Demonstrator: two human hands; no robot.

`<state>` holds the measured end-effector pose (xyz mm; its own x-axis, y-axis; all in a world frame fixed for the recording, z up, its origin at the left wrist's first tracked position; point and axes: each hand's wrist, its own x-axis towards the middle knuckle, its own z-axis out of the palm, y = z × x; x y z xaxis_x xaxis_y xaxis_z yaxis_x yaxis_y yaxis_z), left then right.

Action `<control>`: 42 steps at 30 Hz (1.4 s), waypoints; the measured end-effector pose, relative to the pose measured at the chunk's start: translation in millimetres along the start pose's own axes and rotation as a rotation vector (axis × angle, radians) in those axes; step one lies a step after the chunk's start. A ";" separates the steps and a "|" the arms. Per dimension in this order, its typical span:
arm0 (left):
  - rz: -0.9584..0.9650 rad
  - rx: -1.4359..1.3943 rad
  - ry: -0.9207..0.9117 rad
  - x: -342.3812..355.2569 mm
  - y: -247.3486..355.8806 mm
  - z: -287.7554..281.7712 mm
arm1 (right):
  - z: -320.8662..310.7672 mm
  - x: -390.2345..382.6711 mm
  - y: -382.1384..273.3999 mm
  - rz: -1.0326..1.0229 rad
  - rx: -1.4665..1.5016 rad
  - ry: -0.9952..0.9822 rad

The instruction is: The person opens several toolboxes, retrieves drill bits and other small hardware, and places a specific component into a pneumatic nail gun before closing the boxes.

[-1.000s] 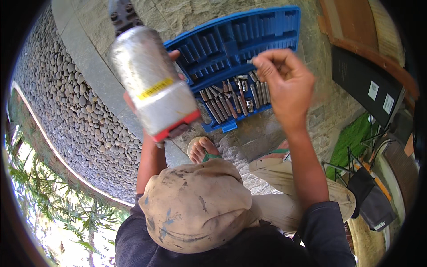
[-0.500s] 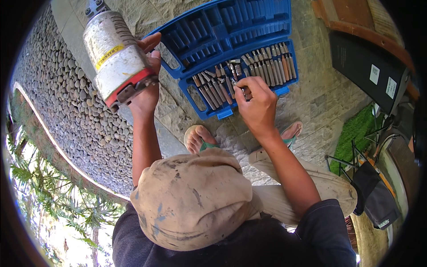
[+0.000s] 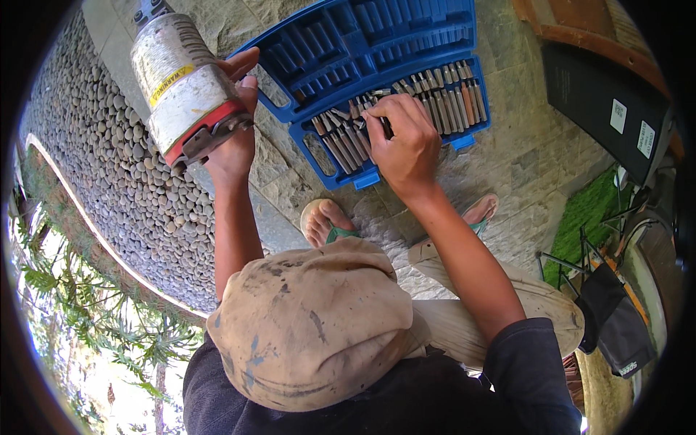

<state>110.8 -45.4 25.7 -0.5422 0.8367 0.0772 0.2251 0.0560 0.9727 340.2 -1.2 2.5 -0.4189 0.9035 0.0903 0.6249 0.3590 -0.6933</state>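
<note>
My left hand is raised at the left and closed round a power tool. The tool has a white cylindrical body, a yellow label, a red band and a dark metal end; it looks like a trim router. My right hand is over the middle of an open blue case, its fingers pinched together among the metal bits. Whatever sits in that pinch is mostly hidden by the fingers. Rows of metal bits with grey and copper-coloured shanks fill the near half of the case on both sides of the hand.
The case lies on stone paving, its molded lid laid back. Pebbles border the paving at left. A black box, green turf and a black bag are at right. Sandaled feet stand before the case.
My right hand has shifted a little left and farther into the case, covering more of its middle. My left hand still holds the power tool, slightly lower left in the picture.
</note>
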 end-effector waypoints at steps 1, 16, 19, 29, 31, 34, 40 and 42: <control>-0.004 0.006 0.001 0.0 0.2 -0.2 | -0.7 -0.1 -0.5 0.001 0.000 0.013; 0.014 0.020 -0.005 2.8 6.2 0.7 | -37.8 -9.1 16.5 0.144 -0.062 0.004; 0.018 0.030 -0.003 3.2 6.2 0.4 | -38.0 -10.3 17.1 0.128 -0.040 -0.024; 0.011 0.024 0.004 3.0 7.1 -0.2 | -45.4 -32.5 19.8 0.278 -0.101 0.018; 0.032 -0.036 0.016 2.1 3.4 -1.3 | -48.3 -36.8 28.5 0.311 -0.110 0.077; 0.009 -0.076 0.019 1.4 0.5 -3.1 | -54.9 -36.8 37.2 0.327 -0.121 0.108; 0.037 -0.038 0.004 2.5 3.3 -1.3 | -58.7 -39.2 34.6 0.303 -0.125 0.036; 0.046 -0.046 0.017 3.6 3.8 -0.1 | -54.9 -45.6 32.4 0.290 -0.113 0.005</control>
<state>109.7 -42.2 29.7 -0.5459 0.8284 0.1257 0.2126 -0.0082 0.9771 415.8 -17.9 15.1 -0.2091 0.9732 -0.0960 0.7870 0.1093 -0.6072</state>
